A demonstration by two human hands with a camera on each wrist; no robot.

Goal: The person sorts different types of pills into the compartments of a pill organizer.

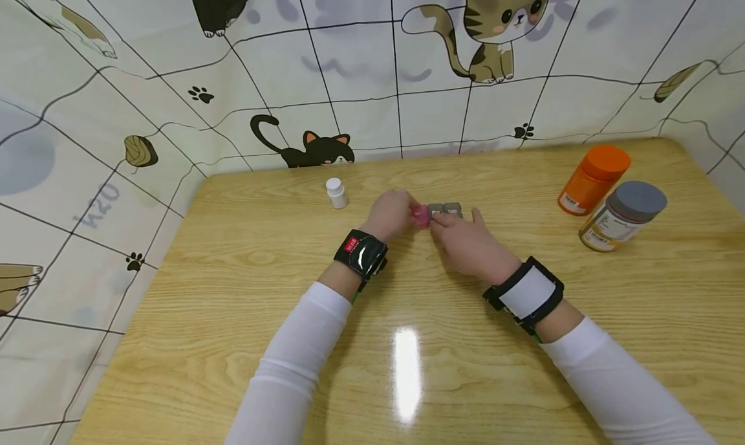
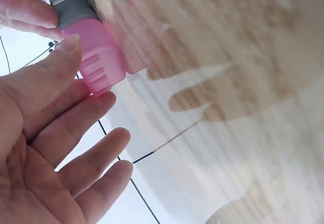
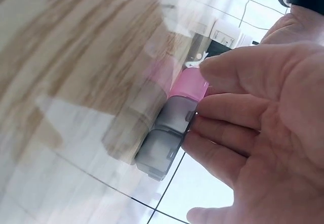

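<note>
Cat-print backdrop [image 1: 361, 63]; glossy wood-grain table [image 1: 221, 283]

I have room over the table [image 1: 512, 196] right of the pink-and-grey case [image 1: 435, 209], up to the orange bottle [image 1: 593, 180] and grey-lidded jar [image 1: 621, 217].

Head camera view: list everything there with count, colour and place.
Table: 1, yellow-brown wood-grain, across the lower view
Cat-print backdrop: 1, mostly white, behind and beside the table
Pink box: 1, pink, table's rear middle
Grey boxes: 2, grey, right of the pink box
Small bottle: 1, white, table's left rear
Orange bottle: 1, orange, table's right rear
Jar: 1, grey-lidded, in front of the orange bottle
Sleeves: 2, white, on the forearms
Wristbands: 2, black, one per wrist
Left hand: 1, bare, pinching the pink box
Right hand: 1, bare, touching the grey boxes
</note>
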